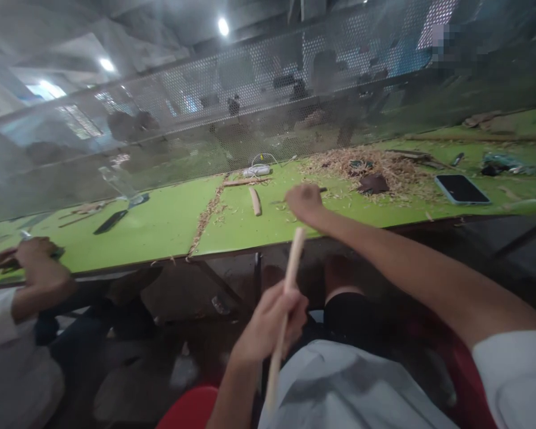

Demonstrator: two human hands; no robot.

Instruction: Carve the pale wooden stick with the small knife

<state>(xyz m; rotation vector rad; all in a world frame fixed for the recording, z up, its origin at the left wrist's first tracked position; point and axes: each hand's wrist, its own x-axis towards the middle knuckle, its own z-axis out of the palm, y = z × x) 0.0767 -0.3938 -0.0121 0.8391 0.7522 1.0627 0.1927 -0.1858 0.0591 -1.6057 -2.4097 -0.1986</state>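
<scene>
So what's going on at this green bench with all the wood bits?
A person sits at the green bench. Their left hand grips a pale wooden stick near the lap, while the right hand reaches out onto the bench, closed around something small and dark that is too blurred to identify. Wood shavings lie heaped further back, with a phone to the right of them. At far left, another person's hands work on something.

Pale wooden stick [286, 304] gripped at green workbench [161, 226]
The stick is clasped by the left hand [268, 325]; the right hand [304, 201] is stretched over scattered wood shavings [375, 164].
</scene>
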